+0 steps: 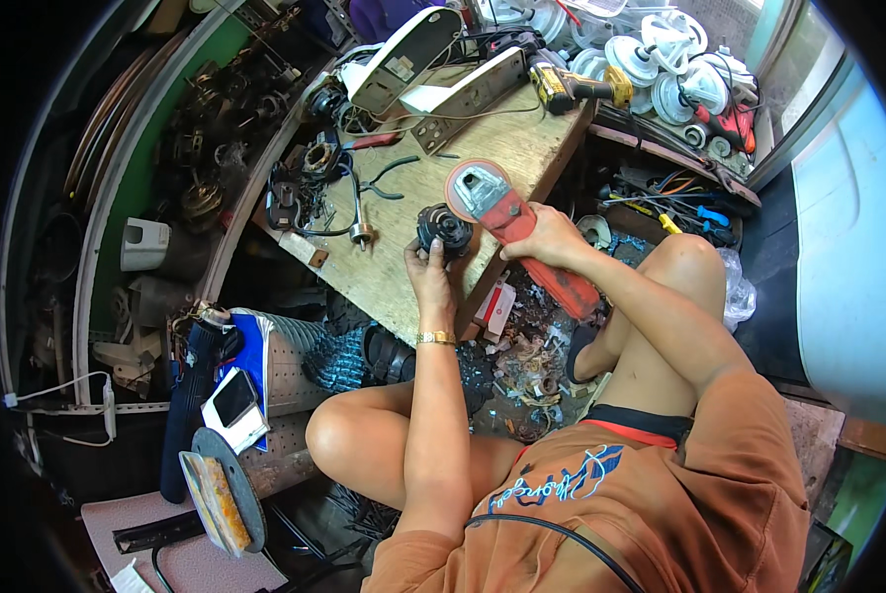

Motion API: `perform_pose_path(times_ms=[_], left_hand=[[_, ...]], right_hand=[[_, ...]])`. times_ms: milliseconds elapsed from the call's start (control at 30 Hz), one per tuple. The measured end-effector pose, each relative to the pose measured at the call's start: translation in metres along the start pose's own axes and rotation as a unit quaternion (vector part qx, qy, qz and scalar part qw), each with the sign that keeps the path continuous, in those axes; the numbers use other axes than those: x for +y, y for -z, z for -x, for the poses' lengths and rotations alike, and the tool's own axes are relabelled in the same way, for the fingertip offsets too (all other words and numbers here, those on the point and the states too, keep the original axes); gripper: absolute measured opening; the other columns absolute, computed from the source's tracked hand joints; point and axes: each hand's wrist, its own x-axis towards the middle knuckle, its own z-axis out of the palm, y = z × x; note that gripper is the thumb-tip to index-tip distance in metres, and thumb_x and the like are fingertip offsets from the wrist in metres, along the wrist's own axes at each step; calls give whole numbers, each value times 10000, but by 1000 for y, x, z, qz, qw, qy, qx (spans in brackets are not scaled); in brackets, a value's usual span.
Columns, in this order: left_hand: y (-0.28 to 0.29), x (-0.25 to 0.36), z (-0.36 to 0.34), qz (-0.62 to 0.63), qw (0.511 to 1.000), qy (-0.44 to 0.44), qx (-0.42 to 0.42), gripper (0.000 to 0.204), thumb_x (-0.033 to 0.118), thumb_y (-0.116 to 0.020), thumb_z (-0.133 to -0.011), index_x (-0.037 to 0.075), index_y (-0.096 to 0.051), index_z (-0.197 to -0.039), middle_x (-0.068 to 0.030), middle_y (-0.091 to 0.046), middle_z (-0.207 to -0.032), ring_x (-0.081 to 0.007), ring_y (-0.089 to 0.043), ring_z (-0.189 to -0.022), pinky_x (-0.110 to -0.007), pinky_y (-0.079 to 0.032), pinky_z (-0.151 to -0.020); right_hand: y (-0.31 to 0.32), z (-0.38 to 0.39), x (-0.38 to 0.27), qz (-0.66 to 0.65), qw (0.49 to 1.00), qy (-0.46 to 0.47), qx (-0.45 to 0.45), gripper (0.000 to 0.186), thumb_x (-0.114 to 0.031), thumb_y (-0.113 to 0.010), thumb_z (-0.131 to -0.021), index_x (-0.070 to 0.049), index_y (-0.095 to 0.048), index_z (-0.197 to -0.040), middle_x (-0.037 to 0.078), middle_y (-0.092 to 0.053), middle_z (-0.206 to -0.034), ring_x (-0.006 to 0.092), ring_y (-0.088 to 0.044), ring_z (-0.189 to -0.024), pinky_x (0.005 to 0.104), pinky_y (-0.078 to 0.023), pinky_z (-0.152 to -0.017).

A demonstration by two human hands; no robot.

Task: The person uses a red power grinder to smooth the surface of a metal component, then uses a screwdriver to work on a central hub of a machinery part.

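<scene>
My left hand (429,277) grips a round black motor-like part (445,229) above the near edge of the wooden table (403,282). Wrapped round the red body of an angle grinder (562,288) is my right hand (550,239). The grinder's grey metal head and round disc are tilted up over the tabletop, close beside the black part. Whether disc and part touch, I cannot tell. Black-handled pliers (386,180) lie farther back. To the left are a metal shaft with a cable (361,231) and an open motor ring (318,156).
A yellow and black cordless drill (574,89) rests at the table's far right corner. Long metal housings (470,102) stand at the back. White round fan parts (661,64) are heaped beyond. Scraps (537,371) litter the floor between my legs. Shelves of parts (206,148) line the left.
</scene>
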Motion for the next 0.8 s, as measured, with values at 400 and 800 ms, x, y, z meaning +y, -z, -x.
perform_pose_path(times_ms=[400,800], left_hand=[[-1,-2,2,-11,1000,-3,-3,354,72,-589,-1033,37,-387,-1321,-130,-588,-1301,-219,-627,-1115,-360,-590,-870],[0,-4,3,-16,1000,-7,2,352,78,-586,-1038,40,-384,-1325,-124,-595,-1297,-208,-635,-1100,-341,-574,-864]], right_hand=[[-4,-3,2,11,1000,-1,3,810,-425,-911,-550,1,-664,-1193,187,-718,-1117,317,-691,-1032,396,-514,-954],[-4,-2,1,8,1000,9,9,810,-469,-877,-547,26,-669,-1153,219,-723,-1105,348,-701,-1033,414,-532,-931]])
